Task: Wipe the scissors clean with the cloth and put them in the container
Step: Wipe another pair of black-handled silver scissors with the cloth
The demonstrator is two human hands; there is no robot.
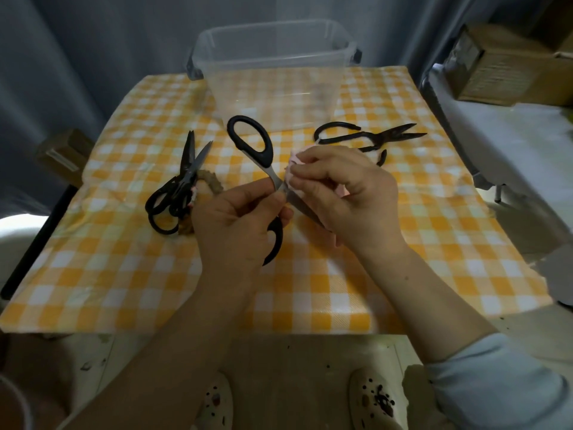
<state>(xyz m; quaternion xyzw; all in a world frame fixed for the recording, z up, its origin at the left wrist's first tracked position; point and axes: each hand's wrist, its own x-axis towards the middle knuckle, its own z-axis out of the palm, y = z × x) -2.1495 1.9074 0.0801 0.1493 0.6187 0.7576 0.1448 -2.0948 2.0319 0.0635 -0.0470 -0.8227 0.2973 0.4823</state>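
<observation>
Left hand (238,225) grips black-handled scissors (251,141); right hand (350,197) pinches pink cloth (293,158) against the blade, just before the clear container (273,72). On the surface (403,243), kitchen scissors (179,187) lie front-left of it, iron shears (369,136) front-right.

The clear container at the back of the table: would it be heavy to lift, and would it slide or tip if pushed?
Probably light: the clear container looks empty, the checked tablecloth showing through its walls. Pushed low, it would likely slide, not tip, as its base looks broad, though the tablecloth might bunch. Its thin-looking walls may flex when gripped.
</observation>
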